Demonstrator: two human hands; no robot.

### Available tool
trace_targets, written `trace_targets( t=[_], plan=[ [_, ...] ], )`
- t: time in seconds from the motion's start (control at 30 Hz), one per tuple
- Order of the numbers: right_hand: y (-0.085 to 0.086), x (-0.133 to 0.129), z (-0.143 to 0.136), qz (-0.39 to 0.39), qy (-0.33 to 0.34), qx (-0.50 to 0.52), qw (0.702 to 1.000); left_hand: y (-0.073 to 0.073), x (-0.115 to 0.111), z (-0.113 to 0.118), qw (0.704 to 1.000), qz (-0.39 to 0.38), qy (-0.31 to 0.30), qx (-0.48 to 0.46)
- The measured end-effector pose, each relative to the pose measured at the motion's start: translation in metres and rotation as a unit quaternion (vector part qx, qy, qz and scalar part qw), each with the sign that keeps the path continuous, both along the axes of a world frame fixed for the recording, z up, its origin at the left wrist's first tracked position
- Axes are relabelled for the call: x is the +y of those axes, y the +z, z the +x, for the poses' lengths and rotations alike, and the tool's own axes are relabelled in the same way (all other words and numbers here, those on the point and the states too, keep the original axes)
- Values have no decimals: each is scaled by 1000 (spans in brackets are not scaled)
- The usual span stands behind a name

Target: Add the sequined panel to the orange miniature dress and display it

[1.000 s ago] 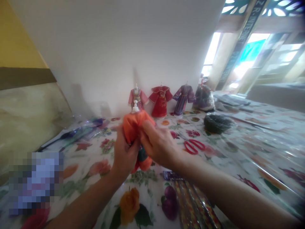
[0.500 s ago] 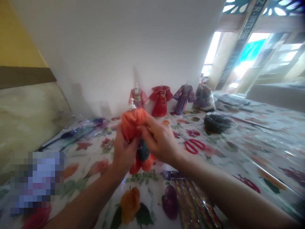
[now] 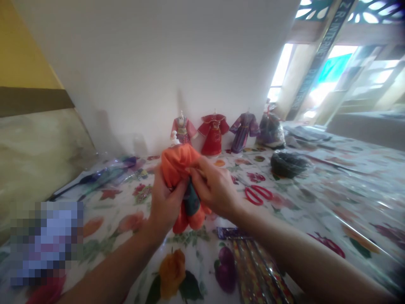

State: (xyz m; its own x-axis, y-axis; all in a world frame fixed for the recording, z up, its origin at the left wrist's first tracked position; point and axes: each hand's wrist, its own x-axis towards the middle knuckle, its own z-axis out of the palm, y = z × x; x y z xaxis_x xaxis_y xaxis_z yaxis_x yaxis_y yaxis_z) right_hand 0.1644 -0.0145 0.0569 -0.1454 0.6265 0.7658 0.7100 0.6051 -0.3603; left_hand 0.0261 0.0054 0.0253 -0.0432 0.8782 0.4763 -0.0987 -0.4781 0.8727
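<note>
Between my hands is a small doll-size garment (image 3: 177, 157) of orange cloth, with a dark teal panel (image 3: 191, 202) hanging below. A white knobbed neck piece (image 3: 174, 138) sticks up from its top. My left hand (image 3: 166, 200) is wrapped round the garment's left side, thumb pressed on the front. My right hand (image 3: 213, 183) pinches the cloth at the front right, with fingertips together. Whether a needle or other fine thing is in that pinch cannot be made out. The orange lower part (image 3: 196, 218) hangs beneath my hands.
Small dressed forms stand along the wall, among them a red dress (image 3: 211, 134) and a purple robe (image 3: 243, 131). Red-handled scissors (image 3: 258, 194), a dark coiled bundle (image 3: 289, 164) and patterned strips in plastic (image 3: 253, 261) lie on the flowered tablecloth (image 3: 126, 249).
My right hand has shifted slightly to the right with the pinched cloth, and more of the teal panel shows. My left hand keeps its hold.
</note>
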Motion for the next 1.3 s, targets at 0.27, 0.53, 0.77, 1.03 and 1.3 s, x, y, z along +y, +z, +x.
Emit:
trace_targets(
  t=[0.27,0.53,0.77,1.03,1.3],
  plan=[
    [1,0,-2,-26,2,2,1000,-3,-1,0,1000,4,-1,5],
    [-2,1,-8,-21,-25,-21,999,-3,-3,0,999,22,18,23],
    [-1,1,-15,-3,-17,-29,999,-3,-7,-2,998,27,38,43],
    [-2,-1,-10,-16,-3,-23,1000,-1,-1,-2,1000,8,-6,7],
    [-3,-10,-1,-9,31,18,999,-3,6,-2,998,-27,-28,-52]
  ],
)
